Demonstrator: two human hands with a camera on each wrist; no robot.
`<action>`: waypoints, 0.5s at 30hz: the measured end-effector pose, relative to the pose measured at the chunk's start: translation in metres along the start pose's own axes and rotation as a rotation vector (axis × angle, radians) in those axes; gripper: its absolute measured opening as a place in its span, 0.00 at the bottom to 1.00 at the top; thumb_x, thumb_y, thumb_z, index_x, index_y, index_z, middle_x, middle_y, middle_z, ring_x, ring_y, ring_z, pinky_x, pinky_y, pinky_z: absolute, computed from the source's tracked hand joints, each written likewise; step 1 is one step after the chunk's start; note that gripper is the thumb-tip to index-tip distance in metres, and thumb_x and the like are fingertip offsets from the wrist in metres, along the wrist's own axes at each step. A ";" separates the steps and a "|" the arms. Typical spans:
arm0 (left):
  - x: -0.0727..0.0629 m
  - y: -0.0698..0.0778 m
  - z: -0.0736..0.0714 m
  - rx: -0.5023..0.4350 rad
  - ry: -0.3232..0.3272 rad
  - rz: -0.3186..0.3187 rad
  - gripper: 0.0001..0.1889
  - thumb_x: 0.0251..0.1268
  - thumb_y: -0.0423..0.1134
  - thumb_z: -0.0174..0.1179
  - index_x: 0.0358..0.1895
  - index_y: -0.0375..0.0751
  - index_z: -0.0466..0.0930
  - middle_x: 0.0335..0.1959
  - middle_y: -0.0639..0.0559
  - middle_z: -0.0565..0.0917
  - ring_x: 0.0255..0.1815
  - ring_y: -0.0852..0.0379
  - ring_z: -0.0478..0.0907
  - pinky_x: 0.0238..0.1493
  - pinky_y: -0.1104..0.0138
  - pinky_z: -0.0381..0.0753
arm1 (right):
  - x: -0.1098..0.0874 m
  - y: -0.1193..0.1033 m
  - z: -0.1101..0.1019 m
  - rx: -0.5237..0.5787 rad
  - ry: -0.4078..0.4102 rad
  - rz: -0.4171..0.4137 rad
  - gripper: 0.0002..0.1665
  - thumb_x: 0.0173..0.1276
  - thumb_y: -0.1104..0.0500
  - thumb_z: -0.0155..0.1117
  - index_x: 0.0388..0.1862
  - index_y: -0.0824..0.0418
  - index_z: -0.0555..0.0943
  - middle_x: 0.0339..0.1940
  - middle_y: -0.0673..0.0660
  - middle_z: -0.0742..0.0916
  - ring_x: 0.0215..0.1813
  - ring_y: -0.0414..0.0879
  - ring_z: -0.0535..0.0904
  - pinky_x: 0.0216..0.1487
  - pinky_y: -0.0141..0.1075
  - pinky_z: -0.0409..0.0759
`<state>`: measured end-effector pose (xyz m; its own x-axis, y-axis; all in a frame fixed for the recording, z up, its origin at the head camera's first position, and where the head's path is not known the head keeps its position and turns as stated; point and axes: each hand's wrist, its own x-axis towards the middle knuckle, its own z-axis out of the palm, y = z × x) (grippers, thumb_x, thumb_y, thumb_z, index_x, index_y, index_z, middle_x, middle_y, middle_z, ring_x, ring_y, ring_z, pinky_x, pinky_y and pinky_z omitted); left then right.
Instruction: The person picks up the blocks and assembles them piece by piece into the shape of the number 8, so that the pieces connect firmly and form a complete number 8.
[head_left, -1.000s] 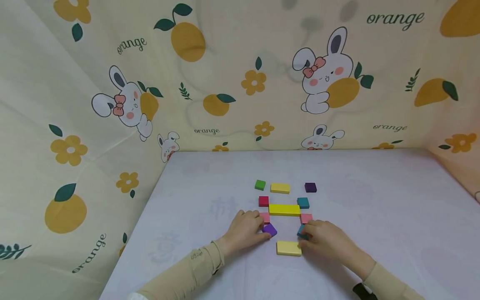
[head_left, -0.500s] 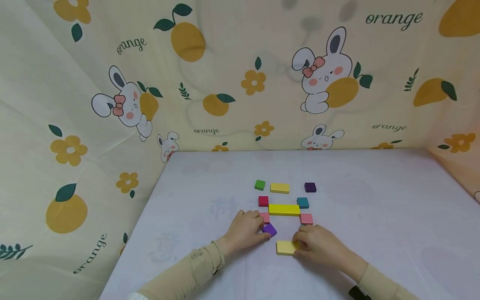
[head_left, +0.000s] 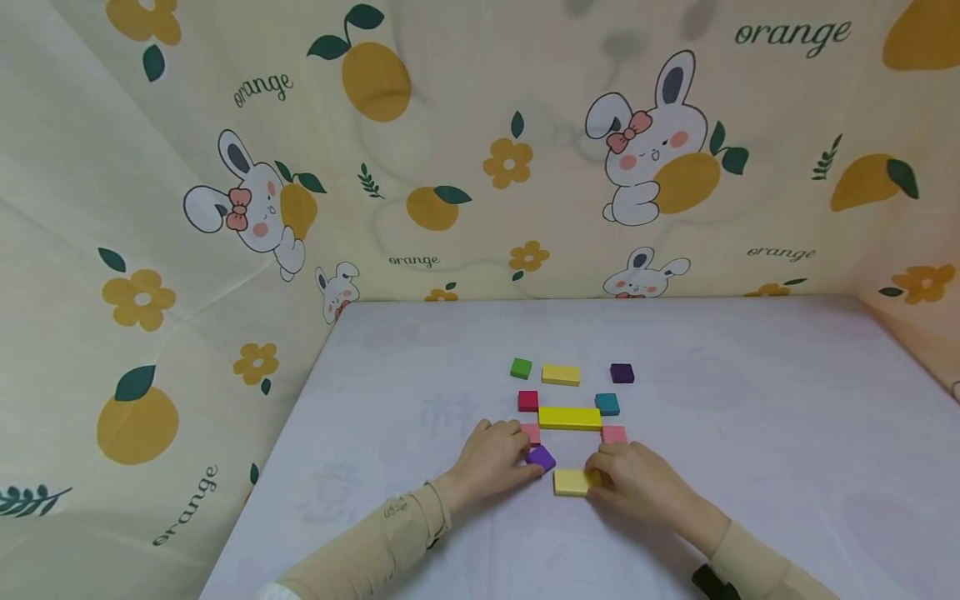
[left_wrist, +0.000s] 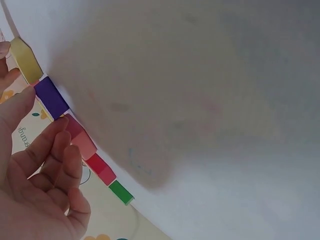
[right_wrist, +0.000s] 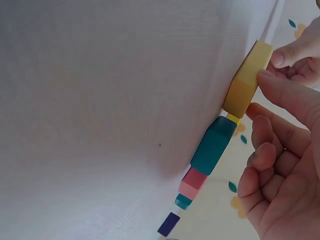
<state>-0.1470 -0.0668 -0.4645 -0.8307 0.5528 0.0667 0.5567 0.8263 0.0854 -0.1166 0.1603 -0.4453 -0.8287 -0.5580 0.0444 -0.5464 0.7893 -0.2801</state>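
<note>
My left hand [head_left: 491, 462] pinches a purple block [head_left: 541, 458] between thumb and index finger, just below a pink block [head_left: 532, 433]. In the left wrist view that purple block [left_wrist: 51, 97] sits between the thumb and fingertip. Opposite, my right hand [head_left: 645, 483] holds the right end of a pale yellow block [head_left: 572, 482] with thumb and index finger. The right wrist view shows a teal block [right_wrist: 214, 145] beside this yellow block [right_wrist: 247, 77]; the hand hides that teal one from the head view. Another pink block [head_left: 614, 435] lies beyond the right fingers.
A long bright yellow block [head_left: 569, 418] lies between a red block [head_left: 528, 401] and a teal block [head_left: 607, 404]. Farther back are a green block [head_left: 521, 368], a pale yellow one and a dark purple block [head_left: 622, 372]. A printed cloth backdrop [head_left: 465, 125] rises behind the table [head_left: 405, 350].
My right hand has left the near teal block and taken hold of the pale yellow block. It has moved that block slightly away from me. My left hand has stayed on the purple block.
</note>
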 end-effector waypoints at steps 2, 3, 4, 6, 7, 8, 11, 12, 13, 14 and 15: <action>0.000 0.000 0.000 -0.004 -0.006 -0.002 0.17 0.53 0.61 0.61 0.30 0.51 0.79 0.26 0.61 0.75 0.27 0.65 0.66 0.32 0.72 0.57 | 0.001 0.001 0.000 -0.004 0.013 -0.012 0.11 0.50 0.55 0.72 0.33 0.56 0.84 0.24 0.42 0.80 0.25 0.32 0.65 0.31 0.30 0.70; 0.000 0.000 0.000 -0.004 -0.006 -0.003 0.17 0.53 0.61 0.61 0.30 0.51 0.79 0.26 0.61 0.75 0.27 0.65 0.66 0.32 0.72 0.57 | 0.001 0.001 0.000 -0.004 0.020 -0.016 0.11 0.50 0.55 0.72 0.33 0.56 0.84 0.24 0.43 0.80 0.25 0.32 0.65 0.31 0.30 0.70; 0.000 0.000 -0.001 -0.004 -0.005 -0.002 0.17 0.53 0.61 0.61 0.30 0.51 0.79 0.26 0.61 0.75 0.27 0.65 0.66 0.32 0.72 0.58 | 0.001 0.001 0.001 -0.004 0.024 -0.017 0.11 0.50 0.55 0.72 0.33 0.56 0.84 0.24 0.43 0.80 0.25 0.32 0.65 0.31 0.30 0.70; 0.000 0.001 -0.001 -0.007 -0.005 -0.004 0.17 0.53 0.61 0.61 0.30 0.51 0.79 0.26 0.61 0.74 0.26 0.65 0.66 0.32 0.72 0.58 | 0.002 0.002 0.001 -0.007 0.037 -0.022 0.10 0.50 0.56 0.72 0.33 0.56 0.84 0.24 0.43 0.81 0.25 0.32 0.66 0.32 0.31 0.71; 0.000 0.001 -0.002 -0.006 -0.005 -0.004 0.17 0.53 0.61 0.61 0.30 0.51 0.79 0.25 0.61 0.74 0.26 0.65 0.66 0.32 0.72 0.58 | 0.002 0.002 0.001 -0.006 0.039 -0.023 0.11 0.50 0.56 0.72 0.33 0.56 0.84 0.24 0.43 0.81 0.25 0.32 0.66 0.31 0.30 0.71; 0.000 0.001 -0.002 -0.004 -0.004 -0.003 0.17 0.53 0.61 0.61 0.30 0.52 0.79 0.25 0.61 0.74 0.26 0.65 0.66 0.32 0.72 0.58 | 0.003 0.003 0.001 -0.005 0.041 -0.026 0.11 0.50 0.56 0.72 0.33 0.57 0.84 0.24 0.44 0.81 0.25 0.32 0.66 0.31 0.31 0.70; 0.001 0.002 -0.002 -0.001 -0.006 -0.002 0.17 0.53 0.61 0.61 0.29 0.52 0.78 0.25 0.62 0.74 0.26 0.65 0.66 0.32 0.72 0.58 | 0.003 0.003 0.001 0.002 0.030 -0.011 0.11 0.50 0.56 0.72 0.33 0.57 0.84 0.24 0.44 0.81 0.25 0.32 0.65 0.31 0.30 0.70; 0.001 0.002 -0.002 0.001 -0.008 -0.002 0.17 0.53 0.62 0.61 0.29 0.52 0.78 0.25 0.62 0.74 0.26 0.65 0.66 0.32 0.72 0.58 | 0.003 0.003 0.001 0.006 0.023 -0.004 0.11 0.51 0.56 0.72 0.34 0.57 0.84 0.24 0.44 0.81 0.25 0.32 0.65 0.30 0.30 0.70; 0.001 0.002 -0.002 -0.001 -0.010 -0.003 0.17 0.53 0.62 0.61 0.29 0.52 0.78 0.25 0.62 0.74 0.26 0.65 0.66 0.32 0.72 0.58 | 0.003 0.004 0.001 0.007 0.018 0.001 0.11 0.51 0.56 0.72 0.34 0.57 0.84 0.24 0.44 0.81 0.25 0.32 0.65 0.31 0.30 0.70; 0.001 0.002 -0.002 -0.001 -0.012 -0.003 0.17 0.53 0.62 0.61 0.29 0.52 0.78 0.25 0.62 0.74 0.26 0.65 0.66 0.32 0.72 0.58 | 0.004 0.004 0.001 0.008 0.010 0.015 0.11 0.51 0.55 0.72 0.34 0.57 0.84 0.25 0.44 0.82 0.25 0.32 0.66 0.31 0.30 0.71; 0.001 0.002 -0.002 -0.002 -0.014 -0.004 0.17 0.53 0.62 0.61 0.29 0.52 0.78 0.25 0.61 0.74 0.26 0.65 0.66 0.32 0.72 0.58 | 0.004 0.004 0.001 0.007 0.004 0.025 0.11 0.51 0.55 0.72 0.34 0.57 0.84 0.25 0.44 0.82 0.25 0.32 0.66 0.32 0.30 0.71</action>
<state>-0.1471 -0.0645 -0.4625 -0.8330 0.5508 0.0521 0.5532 0.8284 0.0877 -0.1218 0.1605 -0.4476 -0.8428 -0.5367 0.0408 -0.5244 0.8015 -0.2875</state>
